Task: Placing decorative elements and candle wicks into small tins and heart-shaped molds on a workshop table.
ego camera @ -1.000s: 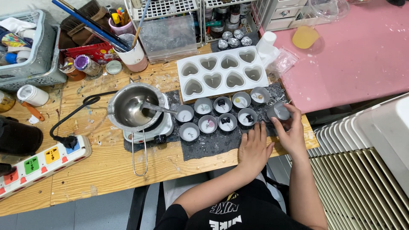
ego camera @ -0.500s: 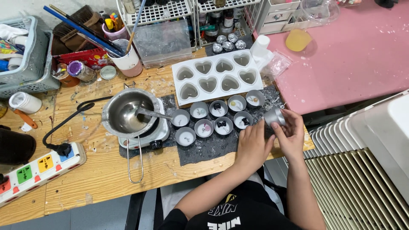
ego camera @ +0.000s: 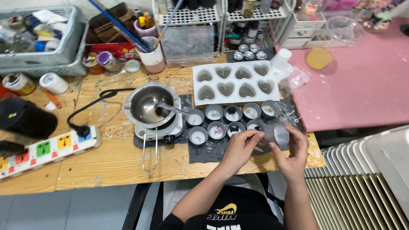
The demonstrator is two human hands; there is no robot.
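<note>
Head view: small round silver metal tin is lifted off the bench and tipped on its side, mouth toward the left hand, above the right end of the dark grey mat. Right hand cups the tin from below and behind. Left hand pinches its fingertips at the tin's mouth; what they grip is too small to tell. Tilt gives access to the inside. Nine matching tins sit upright in two rows on the mat, beside the steel melting pot on its hotplate. White heart-cavity mould lies behind.

Craft workshop: heart mould, melting pot
</note>
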